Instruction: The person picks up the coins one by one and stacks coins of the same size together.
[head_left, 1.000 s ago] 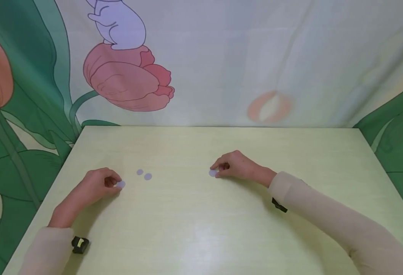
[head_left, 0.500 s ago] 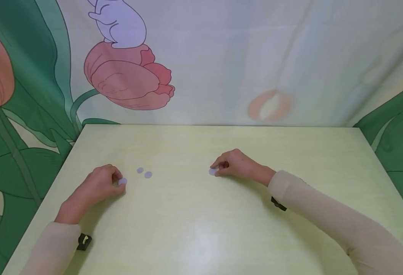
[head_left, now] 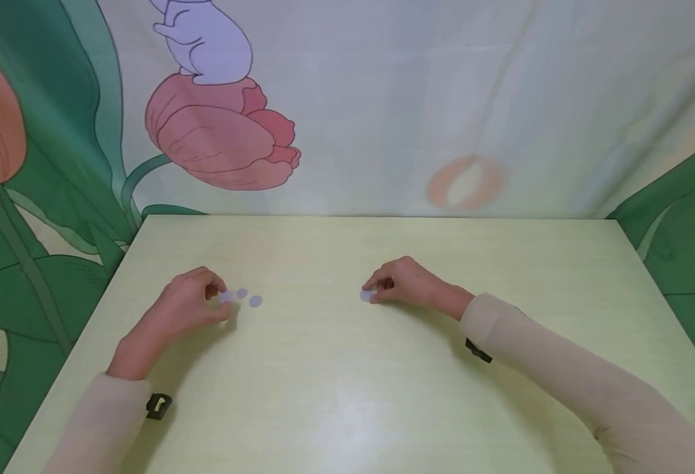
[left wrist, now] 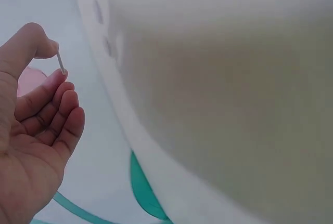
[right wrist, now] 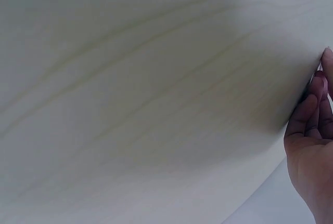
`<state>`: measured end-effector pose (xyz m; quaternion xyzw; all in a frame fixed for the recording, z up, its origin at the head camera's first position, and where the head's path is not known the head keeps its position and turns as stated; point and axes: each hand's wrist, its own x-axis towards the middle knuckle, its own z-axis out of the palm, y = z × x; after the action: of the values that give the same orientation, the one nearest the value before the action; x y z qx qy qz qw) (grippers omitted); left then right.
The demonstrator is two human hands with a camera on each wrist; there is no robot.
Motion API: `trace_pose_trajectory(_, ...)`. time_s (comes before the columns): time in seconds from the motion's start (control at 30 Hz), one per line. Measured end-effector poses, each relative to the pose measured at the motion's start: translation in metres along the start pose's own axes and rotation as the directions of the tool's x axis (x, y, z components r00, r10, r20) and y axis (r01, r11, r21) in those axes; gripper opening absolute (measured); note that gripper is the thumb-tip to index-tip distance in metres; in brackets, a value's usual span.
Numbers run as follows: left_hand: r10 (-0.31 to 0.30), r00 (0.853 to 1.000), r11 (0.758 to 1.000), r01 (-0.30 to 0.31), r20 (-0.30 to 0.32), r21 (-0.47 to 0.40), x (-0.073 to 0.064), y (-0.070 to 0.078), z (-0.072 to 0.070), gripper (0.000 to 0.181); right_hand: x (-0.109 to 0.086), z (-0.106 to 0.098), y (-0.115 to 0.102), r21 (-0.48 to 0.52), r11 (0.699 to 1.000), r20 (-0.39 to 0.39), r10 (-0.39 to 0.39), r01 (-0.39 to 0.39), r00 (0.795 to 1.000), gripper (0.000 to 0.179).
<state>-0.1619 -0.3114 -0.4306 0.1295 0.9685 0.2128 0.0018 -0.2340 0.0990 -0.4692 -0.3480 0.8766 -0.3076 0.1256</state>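
Note:
In the head view my left hand [head_left: 188, 299] pinches a small, thin, pale lilac-white disc [head_left: 226, 297] between thumb and fingertip. Seen edge-on in the left wrist view, that disc [left wrist: 61, 63] is a narrow pale strip. Just right of it, two similar discs lie flat on the table, a smaller one [head_left: 242, 293] and a slightly larger one [head_left: 255, 301]. Near the table's middle my right hand [head_left: 409, 284] pinches another pale disc [head_left: 366, 295] by its edge, at or close to the surface. In the right wrist view the right hand [right wrist: 312, 125] hides most of its disc.
The pale wood-grain table [head_left: 347, 382] spreads beneath both hands. Behind it hangs a curtain [head_left: 371, 99] printed with a rabbit, tulips and green leaves. A small black device [head_left: 159, 406] sits at the left wrist, and another black device [head_left: 478, 350] at the right.
My left hand has moved away from me and to the right with its disc, closer to the two lying discs. The right hand and its disc have stayed almost still.

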Motion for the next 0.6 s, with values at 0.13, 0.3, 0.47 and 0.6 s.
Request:
trace_pose_trajectory(0.13, 0.046, 0.999, 0.999, -0.046, 0.004, 0.000, 0.012, 0.020, 0.004, 0.025, -0.001, 0.001, 0.001, 0.007, 1.000, 0.004, 0.006, -0.006, 1.000, 0.023)
trace_pose_trajectory(0.3, 0.092, 0.996, 0.996, -0.092, 0.015, -0.002, 0.027, 0.045, 0.009, 0.023, 0.000, 0.001, 0.000, 0.012, 1.000, 0.003, -0.005, 0.005, 1.000, 0.023)
trace_pose_trajectory(0.47, 0.156, 0.988, 0.988, -0.156, 0.005, -0.008, 0.045, 0.068, 0.018, 0.020, -0.001, -0.002, 0.000, 0.003, 1.000, 0.009, 0.001, -0.001, 1.000, 0.023)
trace_pose_trajectory(0.6, 0.221, 0.975, 0.975, -0.221, -0.005, -0.011, 0.057, 0.085, 0.026, 0.020, -0.001, -0.002, 0.001, 0.015, 1.000, 0.017, 0.021, -0.022, 1.000, 0.021)
